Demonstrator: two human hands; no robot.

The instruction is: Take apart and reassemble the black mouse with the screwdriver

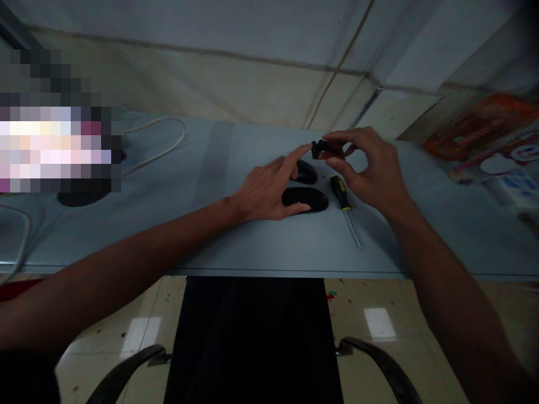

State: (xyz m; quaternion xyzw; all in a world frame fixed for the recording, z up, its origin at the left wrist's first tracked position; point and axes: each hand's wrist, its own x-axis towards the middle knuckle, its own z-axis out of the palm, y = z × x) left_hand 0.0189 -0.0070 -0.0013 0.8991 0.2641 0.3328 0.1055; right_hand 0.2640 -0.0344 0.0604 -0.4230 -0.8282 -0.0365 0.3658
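Raised over the table, my right hand [366, 163] pinches a small dark part with a reddish-brown board [326, 150] between thumb and fingers. My left hand [273, 188] has its fingers spread, the index fingertip at the left end of that part. Under my left hand lie two black rounded shells: one [306, 173] farther back, partly covered by the fingers, and one [307, 197] nearer, with my left thumb on its front edge. A screwdriver [340, 193] with a black and yellow handle lies to their right, its shaft pointing toward the table's front edge.
The grey-blue table [261, 252] meets a tiled wall at the back. White cable [172, 147] loops at the left, near a pixelated area and a dark round base [84, 193]. Orange and white packages [480, 126] stand at the right. Chair armrests show below the table.
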